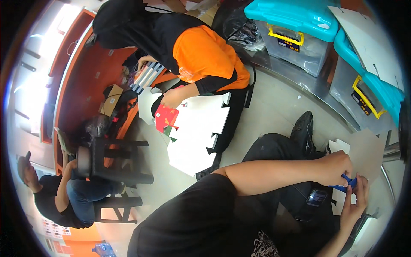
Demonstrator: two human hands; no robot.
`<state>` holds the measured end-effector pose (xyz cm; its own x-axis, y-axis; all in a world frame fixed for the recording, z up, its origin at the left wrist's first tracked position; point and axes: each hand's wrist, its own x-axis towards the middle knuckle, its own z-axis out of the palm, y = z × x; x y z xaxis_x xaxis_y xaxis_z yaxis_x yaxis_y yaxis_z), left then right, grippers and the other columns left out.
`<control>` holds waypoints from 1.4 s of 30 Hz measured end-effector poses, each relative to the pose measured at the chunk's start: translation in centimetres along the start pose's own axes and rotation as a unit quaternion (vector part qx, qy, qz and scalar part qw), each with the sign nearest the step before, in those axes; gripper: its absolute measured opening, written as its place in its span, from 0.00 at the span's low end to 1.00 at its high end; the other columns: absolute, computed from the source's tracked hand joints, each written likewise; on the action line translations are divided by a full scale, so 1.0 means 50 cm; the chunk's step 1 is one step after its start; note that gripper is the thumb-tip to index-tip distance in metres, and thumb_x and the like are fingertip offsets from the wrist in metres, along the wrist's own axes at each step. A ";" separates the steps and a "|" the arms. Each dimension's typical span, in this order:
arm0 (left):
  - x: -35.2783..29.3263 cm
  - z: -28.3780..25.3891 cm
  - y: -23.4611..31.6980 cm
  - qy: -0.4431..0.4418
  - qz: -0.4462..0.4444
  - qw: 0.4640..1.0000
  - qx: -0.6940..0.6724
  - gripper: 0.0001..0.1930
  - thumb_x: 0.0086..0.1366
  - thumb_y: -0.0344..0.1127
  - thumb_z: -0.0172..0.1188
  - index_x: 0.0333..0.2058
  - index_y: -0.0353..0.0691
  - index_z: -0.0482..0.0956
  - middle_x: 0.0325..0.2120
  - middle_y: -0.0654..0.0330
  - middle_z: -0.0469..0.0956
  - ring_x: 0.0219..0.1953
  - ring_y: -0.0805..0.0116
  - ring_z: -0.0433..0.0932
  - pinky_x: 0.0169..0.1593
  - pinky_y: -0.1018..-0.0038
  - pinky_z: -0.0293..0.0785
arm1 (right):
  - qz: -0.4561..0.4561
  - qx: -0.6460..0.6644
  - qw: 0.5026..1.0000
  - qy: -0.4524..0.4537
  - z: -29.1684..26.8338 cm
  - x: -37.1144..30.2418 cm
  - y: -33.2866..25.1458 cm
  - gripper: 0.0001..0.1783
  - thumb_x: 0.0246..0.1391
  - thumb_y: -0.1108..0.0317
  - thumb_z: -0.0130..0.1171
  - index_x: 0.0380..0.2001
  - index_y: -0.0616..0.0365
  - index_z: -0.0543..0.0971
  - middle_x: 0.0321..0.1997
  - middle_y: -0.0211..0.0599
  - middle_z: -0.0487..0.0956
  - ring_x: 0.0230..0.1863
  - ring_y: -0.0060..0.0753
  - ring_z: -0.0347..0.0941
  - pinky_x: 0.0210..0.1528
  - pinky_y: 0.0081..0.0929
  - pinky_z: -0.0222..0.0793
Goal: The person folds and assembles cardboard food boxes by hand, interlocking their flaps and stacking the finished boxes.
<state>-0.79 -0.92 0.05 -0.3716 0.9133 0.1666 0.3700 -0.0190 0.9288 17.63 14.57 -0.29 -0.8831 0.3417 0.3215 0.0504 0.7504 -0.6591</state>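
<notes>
My left hand (336,168) is closed around part of a small blue tool (342,187) at the right side. From below, my right hand (357,198) reaches up, its thumb and fingers pinching the same tool. The exact kind of tool is hidden by the fingers. Just beyond both hands stands a grey-brown card sheet (364,152), its lower edge against the fingers. White card pieces (338,199) lie partly hidden under and behind my hands. A dark phone-like device with a screen (317,197) rests on my dark trousers near my left forearm.
Across from me, a person in orange and black (205,55) handles a large white cut-out card (197,128) with red parts. Clear boxes with teal lids (295,19) stand at upper right by a metal edge (291,77). Black stools (120,162) and another seated person (60,197) are left.
</notes>
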 end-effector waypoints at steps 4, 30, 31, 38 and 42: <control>-0.006 -0.002 -0.004 -0.006 0.009 0.999 0.032 0.11 0.54 0.33 0.78 0.33 0.33 0.89 0.31 0.47 0.86 0.39 0.46 0.86 0.45 0.56 0.79 | 0.019 0.022 1.000 0.009 0.004 -0.004 0.010 0.24 0.66 0.82 0.59 0.65 0.64 0.80 0.60 0.46 0.78 0.45 0.34 0.75 0.53 0.30 0.72; -0.027 -0.065 0.000 -0.033 0.020 0.997 0.071 0.13 0.62 0.41 0.73 0.42 0.41 0.91 0.36 0.49 0.88 0.42 0.46 0.87 0.47 0.56 0.81 | -0.104 -0.056 0.991 -0.069 0.055 0.027 -0.077 0.46 0.46 0.61 0.83 0.67 0.60 0.73 0.60 0.55 0.78 0.55 0.61 0.79 0.51 0.44 0.80; -0.030 -0.081 0.005 -0.015 0.038 0.996 0.083 0.12 0.60 0.40 0.75 0.39 0.40 0.90 0.34 0.50 0.88 0.39 0.47 0.87 0.46 0.58 0.81 | -0.133 -0.099 0.984 -0.058 0.065 0.041 -0.079 0.46 0.44 0.63 0.82 0.66 0.61 0.73 0.59 0.53 0.78 0.53 0.59 0.80 0.49 0.44 0.80; 0.002 -0.167 0.001 0.176 0.139 0.973 0.051 0.44 0.63 0.60 0.74 0.68 0.39 0.70 0.65 0.54 0.74 0.66 0.60 0.74 0.68 0.62 0.68 | -0.124 -0.080 0.985 0.095 -0.028 0.052 -0.067 0.42 0.41 0.69 0.83 0.62 0.65 0.78 0.53 0.49 0.83 0.36 0.40 0.81 0.38 0.30 0.79; -0.012 -0.180 -0.053 0.094 -0.054 0.939 -0.326 0.50 0.66 0.67 0.69 0.74 0.40 0.63 0.68 0.57 0.71 0.71 0.59 0.68 0.72 0.62 0.65 | -0.129 -0.014 0.985 0.117 -0.077 0.039 -0.079 0.41 0.43 0.72 0.81 0.63 0.68 0.77 0.55 0.50 0.83 0.37 0.38 0.81 0.40 0.29 0.79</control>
<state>-9.19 -5.09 0.46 -0.5432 0.8376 0.0584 -0.2557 -0.2312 0.9387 17.51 14.44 5.53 -0.7364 0.2561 0.6263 -0.1466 0.8432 -0.5172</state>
